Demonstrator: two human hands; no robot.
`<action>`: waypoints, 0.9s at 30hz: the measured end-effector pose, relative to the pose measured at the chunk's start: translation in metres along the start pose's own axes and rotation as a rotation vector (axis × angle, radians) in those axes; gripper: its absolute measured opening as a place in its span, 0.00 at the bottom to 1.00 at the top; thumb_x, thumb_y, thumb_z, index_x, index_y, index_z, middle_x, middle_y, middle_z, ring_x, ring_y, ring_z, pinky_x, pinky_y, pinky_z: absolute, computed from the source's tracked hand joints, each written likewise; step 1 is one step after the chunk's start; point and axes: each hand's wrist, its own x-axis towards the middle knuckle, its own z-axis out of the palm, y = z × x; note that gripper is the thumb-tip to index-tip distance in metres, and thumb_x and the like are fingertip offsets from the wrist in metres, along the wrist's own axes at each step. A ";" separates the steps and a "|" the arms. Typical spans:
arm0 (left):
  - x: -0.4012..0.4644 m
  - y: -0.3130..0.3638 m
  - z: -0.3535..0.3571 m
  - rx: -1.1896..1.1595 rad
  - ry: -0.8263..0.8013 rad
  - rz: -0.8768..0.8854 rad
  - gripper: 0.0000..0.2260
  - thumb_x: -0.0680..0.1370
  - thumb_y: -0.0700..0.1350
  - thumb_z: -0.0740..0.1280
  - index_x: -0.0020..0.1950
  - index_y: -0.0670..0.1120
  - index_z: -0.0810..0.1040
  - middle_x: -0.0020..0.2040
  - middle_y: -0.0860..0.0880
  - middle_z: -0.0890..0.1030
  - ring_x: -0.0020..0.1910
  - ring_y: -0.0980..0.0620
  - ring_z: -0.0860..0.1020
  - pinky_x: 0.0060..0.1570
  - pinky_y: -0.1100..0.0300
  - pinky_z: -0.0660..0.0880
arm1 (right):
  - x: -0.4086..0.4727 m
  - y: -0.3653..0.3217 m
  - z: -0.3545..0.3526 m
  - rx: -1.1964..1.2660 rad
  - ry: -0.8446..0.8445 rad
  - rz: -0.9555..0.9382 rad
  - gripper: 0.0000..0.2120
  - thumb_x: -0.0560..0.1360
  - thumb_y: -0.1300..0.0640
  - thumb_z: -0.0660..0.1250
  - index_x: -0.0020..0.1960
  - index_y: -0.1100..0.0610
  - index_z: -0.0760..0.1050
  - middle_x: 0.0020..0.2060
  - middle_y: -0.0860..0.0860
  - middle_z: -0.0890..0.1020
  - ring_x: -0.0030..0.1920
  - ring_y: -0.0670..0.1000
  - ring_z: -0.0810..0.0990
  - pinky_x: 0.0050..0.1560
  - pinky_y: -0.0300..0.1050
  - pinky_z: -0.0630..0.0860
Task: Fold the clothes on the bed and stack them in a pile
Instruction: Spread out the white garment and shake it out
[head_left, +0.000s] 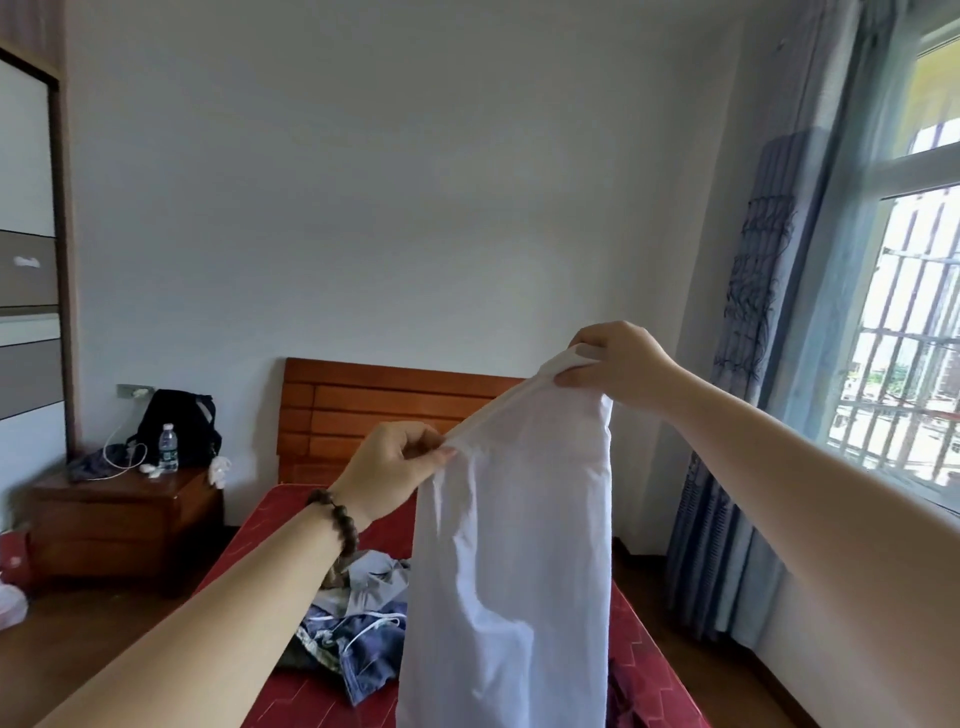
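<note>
A white garment (511, 561) hangs in the air over the bed (291, 696), held up by its top edge. My left hand (389, 467) pinches the lower left corner of that edge. My right hand (618, 366) grips the higher right corner. The cloth drops straight down and runs out of the bottom of the view. Behind it on the red bed lies a loose heap of clothes (358, 623): a grey piece, a blue patterned piece with white drawstrings, and a dark one. A dark reddish garment (623, 696) shows at the cloth's right.
A wooden headboard (363, 405) stands against the white wall. Left of the bed, a wooden nightstand (119, 525) carries a black backpack (176, 426), a water bottle (168, 448) and a cable. A wardrobe (31, 249) fills the left edge. Curtains (748, 415) and a barred window (904, 332) are on the right.
</note>
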 end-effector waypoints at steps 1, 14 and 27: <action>0.002 0.003 -0.002 -0.054 0.037 -0.003 0.07 0.76 0.46 0.71 0.40 0.45 0.83 0.34 0.43 0.81 0.32 0.51 0.75 0.37 0.58 0.72 | 0.001 0.002 -0.004 0.003 0.008 0.001 0.09 0.67 0.55 0.76 0.44 0.56 0.80 0.35 0.49 0.77 0.36 0.48 0.73 0.34 0.40 0.69; -0.019 -0.014 0.002 -0.011 -0.044 -0.105 0.07 0.77 0.41 0.67 0.39 0.46 0.80 0.36 0.46 0.81 0.36 0.51 0.77 0.40 0.55 0.72 | 0.009 0.002 -0.006 -0.007 0.041 0.060 0.06 0.66 0.55 0.75 0.40 0.53 0.79 0.35 0.49 0.78 0.35 0.47 0.75 0.32 0.39 0.70; -0.058 -0.014 0.078 -0.126 -0.025 -0.064 0.15 0.72 0.57 0.71 0.57 0.60 0.76 0.56 0.56 0.80 0.56 0.62 0.77 0.58 0.65 0.73 | 0.009 -0.017 0.016 -0.071 0.037 0.004 0.07 0.67 0.55 0.74 0.42 0.57 0.80 0.33 0.48 0.77 0.33 0.43 0.72 0.30 0.35 0.69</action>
